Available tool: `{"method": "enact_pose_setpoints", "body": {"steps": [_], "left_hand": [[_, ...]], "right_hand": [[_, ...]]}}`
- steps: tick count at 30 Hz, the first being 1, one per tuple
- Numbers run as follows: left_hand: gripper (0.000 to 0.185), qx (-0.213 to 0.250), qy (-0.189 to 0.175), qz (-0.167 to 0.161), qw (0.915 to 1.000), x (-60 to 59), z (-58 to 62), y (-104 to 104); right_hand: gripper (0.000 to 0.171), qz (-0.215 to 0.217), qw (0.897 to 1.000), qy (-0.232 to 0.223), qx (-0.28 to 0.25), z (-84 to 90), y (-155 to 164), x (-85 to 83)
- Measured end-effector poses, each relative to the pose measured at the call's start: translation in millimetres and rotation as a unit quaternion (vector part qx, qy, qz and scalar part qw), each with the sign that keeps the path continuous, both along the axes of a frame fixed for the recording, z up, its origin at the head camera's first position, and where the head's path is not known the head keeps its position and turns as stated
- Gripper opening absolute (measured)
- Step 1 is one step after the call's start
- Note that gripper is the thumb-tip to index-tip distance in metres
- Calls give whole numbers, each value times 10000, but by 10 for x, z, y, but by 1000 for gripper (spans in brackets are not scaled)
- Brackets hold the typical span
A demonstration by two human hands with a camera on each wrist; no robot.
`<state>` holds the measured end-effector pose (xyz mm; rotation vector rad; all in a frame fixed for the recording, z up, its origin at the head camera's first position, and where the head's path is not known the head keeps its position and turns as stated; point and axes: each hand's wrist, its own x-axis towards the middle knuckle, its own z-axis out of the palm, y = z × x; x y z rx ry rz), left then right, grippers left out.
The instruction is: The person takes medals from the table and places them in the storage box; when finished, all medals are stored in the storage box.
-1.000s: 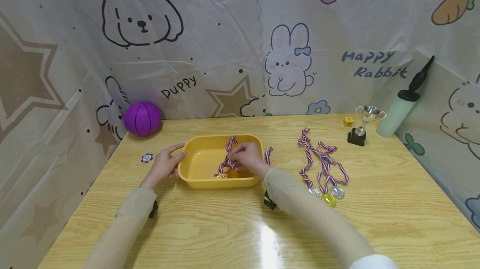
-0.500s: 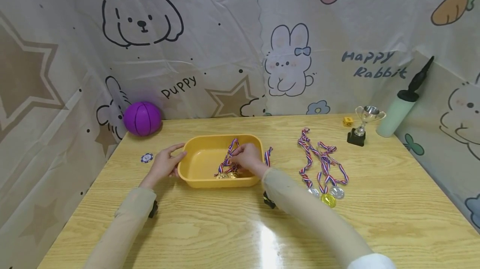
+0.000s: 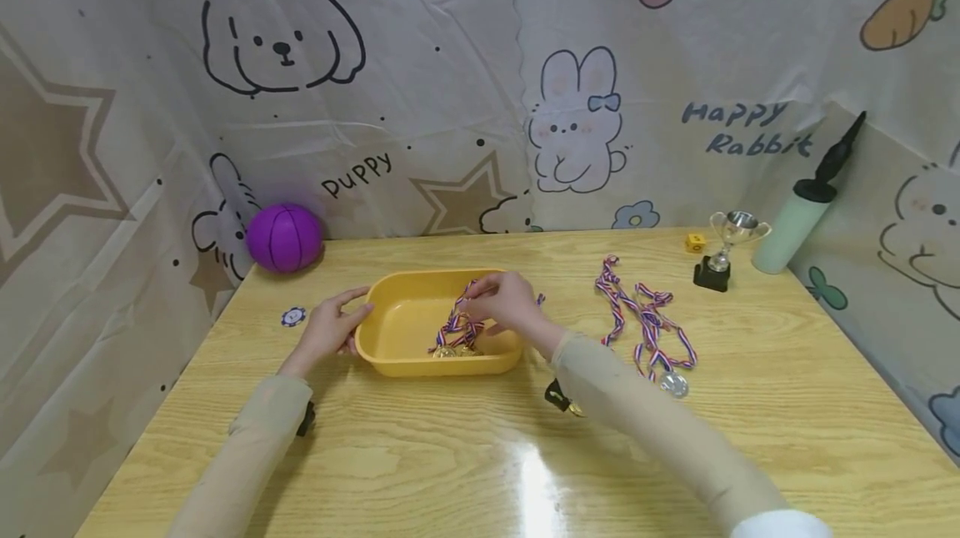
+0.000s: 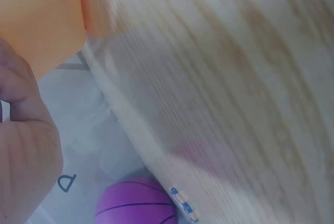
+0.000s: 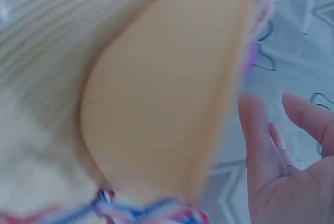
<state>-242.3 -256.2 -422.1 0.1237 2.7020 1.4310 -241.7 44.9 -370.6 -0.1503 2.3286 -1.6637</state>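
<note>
Left hand [image 3: 327, 329] rests against the left short wall of the yellow tub [image 3: 390, 352], fingers loosely straight along the rim and not curled round it; judged to be steadying the tub so it does not slide on the bench [image 3: 480, 455]. Right hand [image 3: 507, 303] hovers over the tub's right half, its fingertips pinching the striped ribbon [image 3: 459, 323] of the medals in the tub; the ribbon runs down from the pinch to the gold discs [image 3: 454, 350] lying on the tub floor near the front wall, so the discs carry their own weight while the hand deals only with ribbon. The right wrist view shows an open palm with spread fingers beside the tub wall and a bit of ribbon at the frame's bottom edge, so the pinch is light, by the tips only. Count: one tub; two gold discs visible inside it, ribbons tangled, exact number of medals uncertain. On the bench to the right, well apart from the tub, a bunch of loose medals [image 3: 647, 323] with ribbons laid out lengthwise; one silver disc [image 3: 673, 385] shows plainly, others hidden behind the right sleeve. One purple ball [image 3: 284, 237], one poker chip [image 3: 293, 316], one small trophy [image 3: 726, 250], one yellow die [image 3: 696, 243], one pump [image 3: 802, 213].
</note>
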Motion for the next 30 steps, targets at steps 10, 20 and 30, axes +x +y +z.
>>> {"method": "enact_pose_setpoints", "body": {"steps": [10, 20, 30], "left_hand": [[53, 37, -52, 6, 10000, 6, 5, 15], [52, -112, -90, 93, 9999, 2, 44, -12], [54, -237, -216, 75, 9995, 16, 71, -29]], "right_hand": [[32, 247, 9996, 35, 90, 261, 612, 125], [39, 209, 9966, -267, 751, 63, 1192, 203], [33, 395, 9928, -354, 1074, -273, 1381, 287]]}}
